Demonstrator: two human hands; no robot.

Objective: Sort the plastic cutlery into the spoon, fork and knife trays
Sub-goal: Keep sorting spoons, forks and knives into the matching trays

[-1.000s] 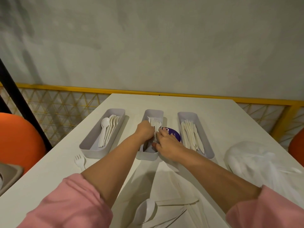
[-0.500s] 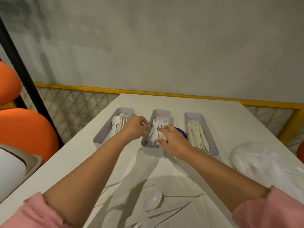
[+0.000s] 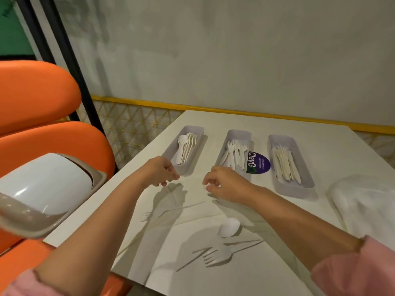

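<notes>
Both hands are out of the middle tray now, drawn back toward the near side of the worktop [image 3: 213,122]; the view has also swung left.

Left hand [image 3: 161,171]: fingers loosely curled, thumb and forefinger tips close together, nothing visible in them. It hovers just off the near end of the spoon tray [image 3: 173,147].

Right hand [image 3: 223,184]: palm down, fingers slack and slightly curled, holding nothing. It sits in front of the near end of the fork tray [image 3: 222,149] and hides that end.

Three grey trays lie in a row toward the far edge, long sides parallel.
- Left tray: white spoons [image 3: 185,148], bowls toward the far edge.
- Middle tray: white forks [image 3: 235,152], tines toward the far edge.
- Right, the knife tray [image 3: 297,190]: white knives [image 3: 285,164] in a loose stack.

Purple round sticker [image 3: 259,165] lies on the worktop between the fork and knife trays.

Unsorted cutlery lies toward the near edge: a loose fork [image 3: 220,255], a loose spoon [image 3: 229,228] just beyond it, thin handles crossing beside them. One more fork [image 3: 165,213] lies in the left arm's shadow.

White plastic bag [image 3: 363,208] at the right edge. Pink sleeves [image 3: 352,268] at both forearms. Off the left edge: orange seats [image 3: 38,95] and a bin with a white lid [image 3: 42,184].
</notes>
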